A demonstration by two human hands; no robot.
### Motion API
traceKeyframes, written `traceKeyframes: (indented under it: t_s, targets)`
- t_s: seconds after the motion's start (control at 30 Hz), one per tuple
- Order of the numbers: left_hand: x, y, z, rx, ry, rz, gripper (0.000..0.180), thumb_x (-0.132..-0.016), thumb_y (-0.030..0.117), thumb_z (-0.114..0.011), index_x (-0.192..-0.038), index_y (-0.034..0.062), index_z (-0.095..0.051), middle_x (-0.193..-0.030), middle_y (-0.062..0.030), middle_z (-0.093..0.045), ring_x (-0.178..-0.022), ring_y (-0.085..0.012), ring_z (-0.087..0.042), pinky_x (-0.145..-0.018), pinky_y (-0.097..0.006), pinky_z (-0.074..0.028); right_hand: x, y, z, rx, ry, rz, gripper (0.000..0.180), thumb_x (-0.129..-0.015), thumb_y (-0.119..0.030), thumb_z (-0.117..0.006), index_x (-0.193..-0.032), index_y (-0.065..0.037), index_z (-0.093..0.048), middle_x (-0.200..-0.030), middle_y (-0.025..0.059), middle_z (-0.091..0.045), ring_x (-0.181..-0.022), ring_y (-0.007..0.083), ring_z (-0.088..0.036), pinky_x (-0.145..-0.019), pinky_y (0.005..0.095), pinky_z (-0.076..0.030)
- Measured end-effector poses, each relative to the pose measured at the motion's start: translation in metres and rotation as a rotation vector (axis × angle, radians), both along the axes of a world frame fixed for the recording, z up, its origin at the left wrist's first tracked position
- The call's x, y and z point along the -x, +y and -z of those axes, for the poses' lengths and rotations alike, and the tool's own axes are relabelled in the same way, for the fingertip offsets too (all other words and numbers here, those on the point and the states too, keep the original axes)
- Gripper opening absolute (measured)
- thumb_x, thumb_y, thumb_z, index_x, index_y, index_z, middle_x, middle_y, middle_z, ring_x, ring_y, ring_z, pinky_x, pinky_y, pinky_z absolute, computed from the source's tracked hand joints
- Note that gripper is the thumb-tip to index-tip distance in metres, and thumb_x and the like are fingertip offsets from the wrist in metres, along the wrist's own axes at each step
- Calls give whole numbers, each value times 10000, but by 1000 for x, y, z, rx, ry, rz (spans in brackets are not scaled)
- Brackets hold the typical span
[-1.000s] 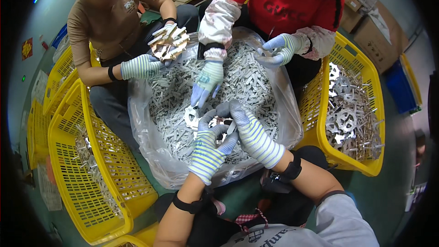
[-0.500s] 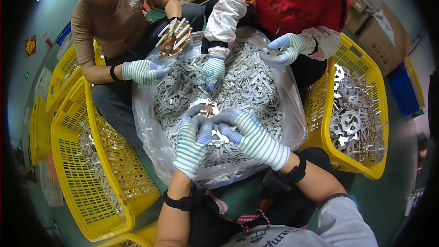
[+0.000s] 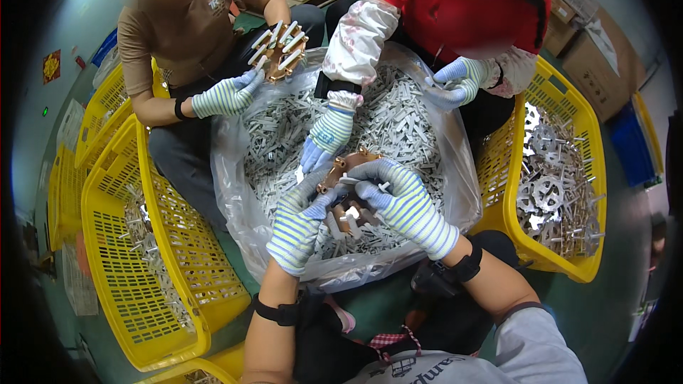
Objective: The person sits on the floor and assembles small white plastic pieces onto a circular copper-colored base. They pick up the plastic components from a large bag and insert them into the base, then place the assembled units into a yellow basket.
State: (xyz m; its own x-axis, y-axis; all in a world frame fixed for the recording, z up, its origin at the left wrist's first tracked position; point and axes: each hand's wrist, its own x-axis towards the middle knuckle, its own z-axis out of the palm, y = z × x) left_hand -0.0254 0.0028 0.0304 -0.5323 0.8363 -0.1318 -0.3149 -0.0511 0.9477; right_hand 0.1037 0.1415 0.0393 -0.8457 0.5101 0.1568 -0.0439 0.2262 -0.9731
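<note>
My left hand (image 3: 300, 222) and my right hand (image 3: 400, 198), both in striped knit gloves, together hold a brown ring-shaped holder (image 3: 341, 192) with short metal strips stuck around it. They hover over a clear plastic bag (image 3: 235, 171) heaped with several loose grey metal strips (image 3: 398, 121). My right fingers pinch one strip at the holder's top edge.
A person in a brown shirt holds a similar filled holder (image 3: 279, 50) at the back left. A person in red reaches a gloved hand (image 3: 324, 139) into the heap. Yellow baskets stand left (image 3: 128, 256) and right (image 3: 569, 171), the right one with finished star-shaped pieces.
My hands have turned the holder and lifted it slightly. The red-shirted person's hand moved closer to mine. The brown-shirted person raised their holder.
</note>
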Motion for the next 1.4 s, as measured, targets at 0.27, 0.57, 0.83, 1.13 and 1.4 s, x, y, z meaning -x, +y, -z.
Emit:
traceKeyframes:
  t_s: [0.27,0.57,0.83,1.13,1.4]
  targets:
    - [-2,-1,2,-1,166,-134,391,-893,105,-607,-1275,32,-568,-1026,-44,-640,-862,-98,-603,-735,-216,-488,-4,-6,-20,-28,-108,-90,278,-866,-238,-690,-1040,-21,-681,-957,71,-626,-908,159,-595,-808,309,-482]
    - [-10,-2,-12,-48,241,10,432,-871,112,-457,-1270,-32,-541,-1082,-134,-636,-929,-161,-629,-823,-290,-519,0,-8,-6,401,-28,-226,257,-919,-162,-635,-1105,16,-640,-976,50,-676,-898,87,-597,-809,255,-492]
    - [-17,1,-11,66,465,-104,377,-862,146,-608,-1204,-11,-592,-958,-98,-654,-826,-132,-629,-740,-270,-512,0,-6,-1,390,-18,-282,315,-925,-209,-632,-1137,24,-618,-965,45,-664,-887,94,-600,-793,264,-501]
    - [-15,4,-18,180,568,-150,291,-911,171,-597,-1144,0,-627,-922,-55,-641,-710,-74,-569,-627,-237,-476,0,-10,6,459,-19,-261,361,-942,-257,-607,-1186,9,-595,-986,28,-634,-834,68,-558,-756,235,-481]
    - [-4,0,4,97,310,-24,237,-946,137,-489,-1086,12,-633,-917,-38,-623,-736,-73,-549,-693,-226,-460,-3,0,-18,218,133,-19,510,-967,-457,-506,-1233,-24,-547,-1169,90,-563,-1061,163,-522,-924,303,-428]
